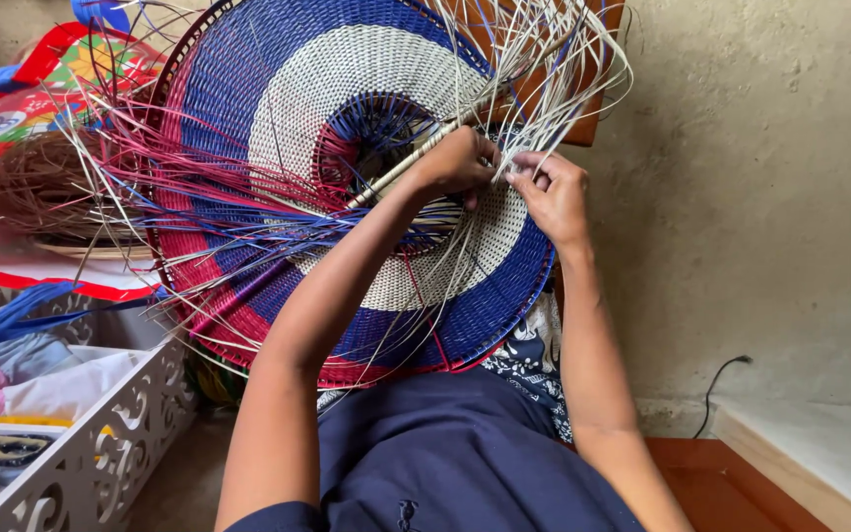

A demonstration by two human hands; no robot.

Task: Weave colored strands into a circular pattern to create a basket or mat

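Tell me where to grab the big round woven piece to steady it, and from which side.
Best guess: take the woven disc by its bare lower rim, coming from below on the right. It stands tilted in the lap, and that edge looks firm and finished, while the left side bristles with loose strands. The left hand and right hand work near the centre.

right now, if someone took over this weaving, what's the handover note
Left hand: closed on the pale strands near the hub of the woven disc.
Right hand: pinching the same strands just beside the left hand.
Disc: propped upright on the lap, its upper right leaning on a wooden chair at the wall.
Done: blue, white and red rings woven over most of the face.
Left: loose red and blue strands fan out on the left, pale ones stick out at the top; all unwoven.
White bin on the floor, left.
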